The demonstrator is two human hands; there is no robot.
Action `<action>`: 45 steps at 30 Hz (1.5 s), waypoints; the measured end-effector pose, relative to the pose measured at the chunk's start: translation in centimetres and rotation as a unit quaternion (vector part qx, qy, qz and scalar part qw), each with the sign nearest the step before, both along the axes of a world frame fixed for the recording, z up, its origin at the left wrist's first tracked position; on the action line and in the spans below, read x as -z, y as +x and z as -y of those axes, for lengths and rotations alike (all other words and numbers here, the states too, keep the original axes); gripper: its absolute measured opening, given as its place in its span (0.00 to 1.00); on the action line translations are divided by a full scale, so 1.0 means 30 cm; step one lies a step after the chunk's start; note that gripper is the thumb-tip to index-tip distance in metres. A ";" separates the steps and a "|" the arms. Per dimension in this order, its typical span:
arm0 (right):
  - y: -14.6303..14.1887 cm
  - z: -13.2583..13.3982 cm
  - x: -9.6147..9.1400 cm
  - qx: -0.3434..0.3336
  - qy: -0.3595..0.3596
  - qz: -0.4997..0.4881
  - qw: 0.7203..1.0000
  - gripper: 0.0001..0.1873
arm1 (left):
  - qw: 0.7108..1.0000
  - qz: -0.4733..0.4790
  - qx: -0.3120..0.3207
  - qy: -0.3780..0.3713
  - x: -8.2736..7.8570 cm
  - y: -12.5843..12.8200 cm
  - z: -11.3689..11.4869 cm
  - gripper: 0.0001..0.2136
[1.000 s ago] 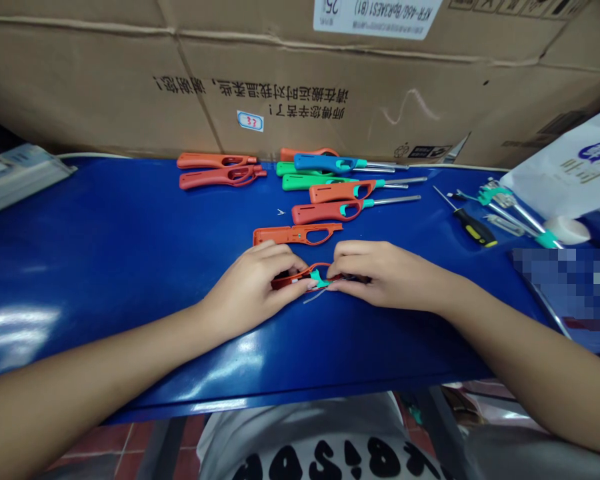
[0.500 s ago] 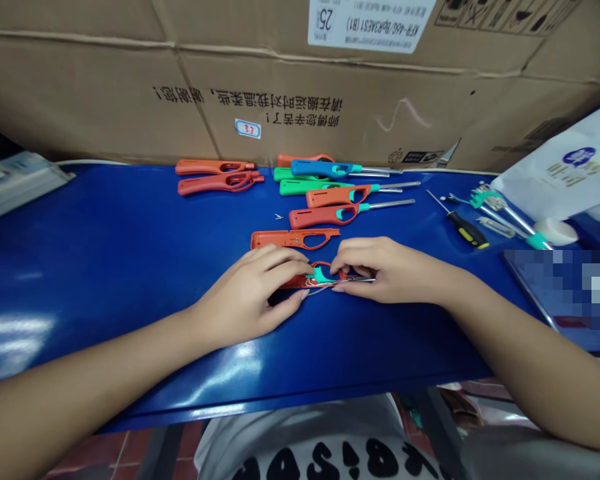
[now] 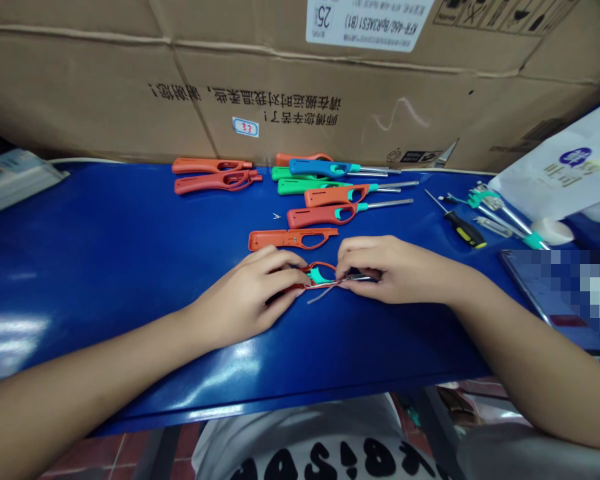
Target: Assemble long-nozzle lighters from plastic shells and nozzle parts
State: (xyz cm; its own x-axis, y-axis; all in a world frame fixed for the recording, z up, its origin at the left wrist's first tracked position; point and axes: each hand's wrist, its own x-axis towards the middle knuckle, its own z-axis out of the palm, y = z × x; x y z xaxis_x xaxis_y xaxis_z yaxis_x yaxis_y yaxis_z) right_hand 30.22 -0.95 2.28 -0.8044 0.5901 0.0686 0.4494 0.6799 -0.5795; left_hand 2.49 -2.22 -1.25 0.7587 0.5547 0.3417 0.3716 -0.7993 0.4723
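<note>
An opened orange lighter half-shell lies between my hands, with a turquoise trigger in its loop. My left hand is closed around the handle end and covers most of it. My right hand pinches the front end, where a thin metal tube passes under its fingers. A loose grey wire sticks out toward me below the loop. Just behind my hands lies the matching orange half-shell, its inside facing up.
Several assembled lighters and two red-orange shells lie along a large cardboard box. To the right are a screwdriver, loose lighter innards, a white bag and a pixelated screen device. Tiny screws lie mid-table.
My left fingers have shifted from the trigger toward the handle end. The grey wire's end now hangs free, pointing toward me. My right hand keeps its pinch at the front end.
</note>
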 end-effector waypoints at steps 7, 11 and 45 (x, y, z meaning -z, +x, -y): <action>-0.001 0.011 -0.011 -0.009 -0.001 0.003 1.000 0.07 | 1.000 0.001 -0.001 0.001 0.005 0.003 0.000 0.09; 0.000 0.011 -0.010 -0.011 0.000 -0.006 1.000 0.07 | 1.000 0.008 0.000 0.004 0.010 0.004 -0.001 0.09; 0.012 0.013 -0.022 -0.021 0.014 0.038 0.999 0.09 | 1.000 0.030 -0.007 0.004 0.010 0.007 0.003 0.09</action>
State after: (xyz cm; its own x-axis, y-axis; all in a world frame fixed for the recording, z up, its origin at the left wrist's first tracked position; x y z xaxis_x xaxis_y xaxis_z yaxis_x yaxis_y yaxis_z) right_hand 30.58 -1.33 2.95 -0.8322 0.5540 0.0222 0.4621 0.7152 -0.5244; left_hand 2.68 -2.30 -1.55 0.7282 0.5629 0.3910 0.3541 -0.7975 0.4885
